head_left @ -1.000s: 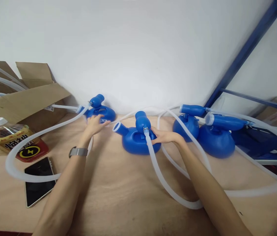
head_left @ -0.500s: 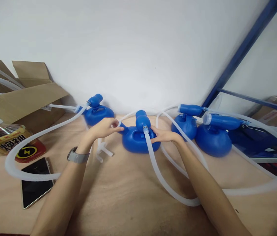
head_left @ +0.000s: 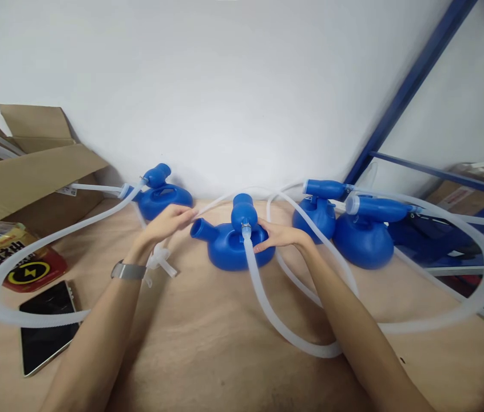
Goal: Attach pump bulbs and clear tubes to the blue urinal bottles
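A blue plastic vessel (head_left: 229, 249) with a side spout (head_left: 201, 229) lies on the wooden table (head_left: 207, 343) in the middle. A translucent white hose (head_left: 268, 309) runs from its top neck toward me. My right hand (head_left: 276, 234) presses against the vessel's right side, with its fingers curled on it. My left hand (head_left: 167, 223) is pinched shut just left of the spout. A small translucent white fitting (head_left: 162, 263) hangs below it. The spout mouth shows bare blue. A watch (head_left: 128, 270) sits on my left wrist.
Another blue vessel (head_left: 165, 197) stands at the back left, two more (head_left: 364, 237) at the back right, all with hoses. A cardboard box (head_left: 31, 171), a drink bottle (head_left: 14, 257) and a phone (head_left: 44, 335) lie at the left. A blue metal rack (head_left: 409, 86) rises at the right.
My left hand left the back-left vessel, went to the middle vessel's spout and drew back a little with the white fitting; the spout's white rim is gone. My right hand stayed put.
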### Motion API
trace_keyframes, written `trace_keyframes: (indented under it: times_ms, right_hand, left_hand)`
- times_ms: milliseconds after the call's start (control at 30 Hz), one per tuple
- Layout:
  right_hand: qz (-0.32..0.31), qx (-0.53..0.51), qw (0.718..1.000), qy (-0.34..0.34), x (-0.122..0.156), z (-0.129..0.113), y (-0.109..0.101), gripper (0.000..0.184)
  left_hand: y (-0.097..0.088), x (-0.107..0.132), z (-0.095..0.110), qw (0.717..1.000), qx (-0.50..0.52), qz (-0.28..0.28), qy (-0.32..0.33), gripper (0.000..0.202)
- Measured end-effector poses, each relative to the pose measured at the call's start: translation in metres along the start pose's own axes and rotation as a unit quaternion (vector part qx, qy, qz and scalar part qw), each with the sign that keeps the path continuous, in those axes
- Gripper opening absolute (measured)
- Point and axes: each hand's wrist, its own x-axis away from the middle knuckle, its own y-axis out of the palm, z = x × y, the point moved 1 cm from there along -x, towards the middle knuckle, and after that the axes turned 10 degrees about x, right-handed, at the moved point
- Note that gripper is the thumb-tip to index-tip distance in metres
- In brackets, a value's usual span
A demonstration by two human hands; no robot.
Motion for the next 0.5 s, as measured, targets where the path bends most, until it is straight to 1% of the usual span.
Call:
trace_keyframes:
  times_ms: [67, 100, 133, 167, 200, 233, 300, 367, 433, 500]
  right_hand:
    - [0.002, -0.001, 1.0, 0.001, 0.001, 0.001, -0.002, 0.116]
    - [0.005, -0.005, 1.0, -0.003, 0.001, 0.001, -0.003, 0.118]
    - [0.01, -0.016, 1.0, -0.012, 0.001, 0.0, -0.004, 0.12]
    - [0.014, -0.034, 0.999, -0.021, 0.001, -0.003, -0.005, 0.122]
    - [0.022, -0.057, 0.998, -0.026, 0.0, -0.006, -0.006, 0.123]
    - [0.042, -0.085, 0.995, -0.021, -0.001, -0.011, -0.006, 0.12]
    - [0.107, -0.139, 0.984, 0.008, -0.004, -0.024, -0.003, 0.103]
    - [0.176, -0.171, 0.969, 0.037, -0.008, -0.04, 0.003, 0.087]
    - [0.21, -0.185, 0.959, 0.047, -0.011, -0.058, 0.011, 0.079]
    - [0.221, -0.2, 0.953, 0.049, -0.013, -0.072, 0.019, 0.074]
  left_hand:
    - [-0.013, 0.0, -0.005, 0.998, -0.036, 0.055, -0.008, 0.058]
    - [-0.018, 0.0, -0.009, 0.995, -0.061, 0.074, -0.014, 0.059]
    - [-0.02, -0.001, -0.013, 0.993, -0.084, 0.083, -0.022, 0.059]
    - [-0.019, -0.001, -0.019, 0.991, -0.104, 0.079, -0.031, 0.059]
    - [-0.016, -0.002, -0.025, 0.99, -0.117, 0.062, -0.039, 0.058]
    - [-0.011, -0.002, -0.032, 0.991, -0.121, 0.04, -0.047, 0.055]
    - [0.001, -0.004, -0.044, 0.99, -0.128, 0.004, -0.055, 0.045]
    - [0.011, -0.005, -0.049, 0.991, -0.127, -0.008, -0.051, 0.036]
    - [0.013, -0.008, -0.045, 0.992, -0.123, 0.008, -0.035, 0.034]
    - [0.01, -0.01, -0.033, 0.993, -0.114, 0.041, -0.012, 0.036]
